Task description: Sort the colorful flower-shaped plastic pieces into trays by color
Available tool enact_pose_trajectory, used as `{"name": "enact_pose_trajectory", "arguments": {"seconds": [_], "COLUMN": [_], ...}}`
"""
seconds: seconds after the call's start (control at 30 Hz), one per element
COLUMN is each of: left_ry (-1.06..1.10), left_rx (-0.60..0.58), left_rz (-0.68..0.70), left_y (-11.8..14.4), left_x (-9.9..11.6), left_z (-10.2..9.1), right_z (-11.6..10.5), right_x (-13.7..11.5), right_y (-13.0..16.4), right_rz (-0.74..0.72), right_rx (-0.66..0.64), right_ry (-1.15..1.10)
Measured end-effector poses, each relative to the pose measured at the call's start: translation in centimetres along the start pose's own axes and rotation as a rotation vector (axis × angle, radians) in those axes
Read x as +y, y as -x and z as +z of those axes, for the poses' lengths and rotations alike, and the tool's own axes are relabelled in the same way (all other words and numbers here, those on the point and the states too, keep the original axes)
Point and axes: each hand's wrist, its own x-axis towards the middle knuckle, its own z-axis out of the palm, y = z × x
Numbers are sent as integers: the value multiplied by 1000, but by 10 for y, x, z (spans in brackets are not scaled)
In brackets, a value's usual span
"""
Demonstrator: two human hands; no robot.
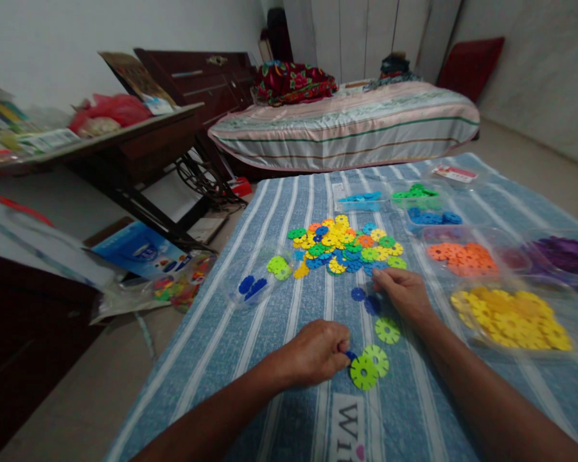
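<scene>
My left hand (320, 353) is closed near the front of the cloth, its fingertips pinching a dark blue notched plastic disc (350, 357). Right beside that disc lie two overlapping lime green discs (364, 373), with another lime disc (388, 330) farther up. At the near right edge of a mixed pile of notched discs (340, 240) is my right hand (404, 295). Its fingers are bent together; what they hold, if anything, is hidden. Just below these fingertips, two dark blue discs (358, 294) lie on the cloth.
A clear tray (234, 298) with dark blue and lime discs stands left of the pile. On the right are containers of yellow discs (510, 321), orange discs (462, 258) and purple discs (566, 253). Blue and green discs (417, 192) sit in boxes behind. A bed (347, 138) stands beyond.
</scene>
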Motion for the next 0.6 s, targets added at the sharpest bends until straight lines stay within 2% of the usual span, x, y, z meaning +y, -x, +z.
{"name": "enact_pose_trajectory", "arguments": {"seconds": [0.13, 0.33, 0.5, 0.6], "left_ry": [158, 261, 292, 262], "left_rx": [55, 219, 383, 427], "left_rz": [11, -7, 30, 50], "left_y": [-3, -13, -37, -56], "left_x": [-9, -17, -18, -16], "left_z": [1, -4, -10, -14], "right_z": [0, 0, 1, 1], "right_x": [1, -1, 1, 0], "right_y": [0, 0, 0, 0], "right_rz": [5, 21, 12, 12], "right_rx": [-3, -1, 3, 2], "right_ry": [0, -7, -21, -24]}}
